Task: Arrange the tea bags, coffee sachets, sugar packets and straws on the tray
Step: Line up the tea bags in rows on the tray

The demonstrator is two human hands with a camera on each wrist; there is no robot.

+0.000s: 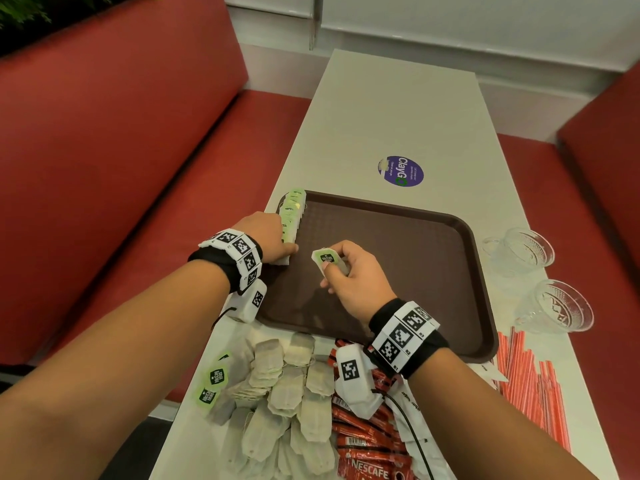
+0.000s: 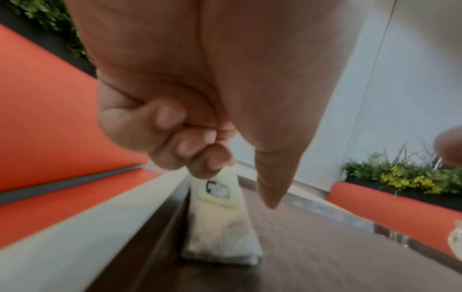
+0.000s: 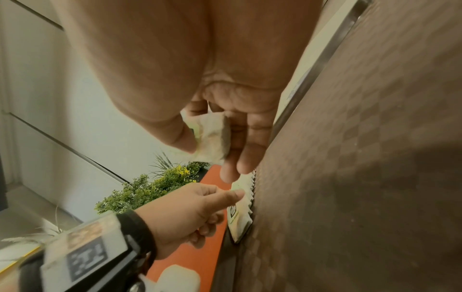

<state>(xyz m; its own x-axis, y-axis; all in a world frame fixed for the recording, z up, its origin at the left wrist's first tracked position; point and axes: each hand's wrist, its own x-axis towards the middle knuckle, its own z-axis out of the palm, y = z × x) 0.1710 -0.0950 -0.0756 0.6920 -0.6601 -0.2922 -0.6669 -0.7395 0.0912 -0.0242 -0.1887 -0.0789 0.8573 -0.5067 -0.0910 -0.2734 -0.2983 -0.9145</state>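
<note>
1. Head view: your right hand (image 1: 349,275) is over the middle of the brown tray (image 1: 433,258), pinching one tea bag (image 1: 329,259) between thumb and fingers, its green tag facing up. Your left hand (image 1: 266,237) is at the tray's left edge, its fingers against the near end of a row of tea bags (image 1: 292,213) standing along that edge. More loose tea bags (image 1: 287,393) lie in a heap on the white table (image 1: 398,109) just in front of the tray, with red coffee sachets (image 1: 367,441) beside them on the right. The red-striped straws (image 1: 530,382) lie at the table's right edge, near two clear glasses (image 1: 533,271). White packets under your right wrist may be the sugar; you cannot tell for sure.

2. Left wrist view: your left hand (image 2: 200,79) has three fingers curled into the palm, while the forefinger points straight down toward the tray floor (image 2: 325,247). The curled fingers touch the top of the nearest standing tea bag (image 2: 220,223); whether they grip it cannot be told.

3. Right wrist view: your right hand (image 3: 212,89) holds the tea bag (image 3: 212,138) narrowly, thumb pressing it against the fingers, above the tray. Beyond it your left hand (image 3: 190,215) reaches the row (image 3: 240,213) with its forefinger on the bags' tops.
</note>
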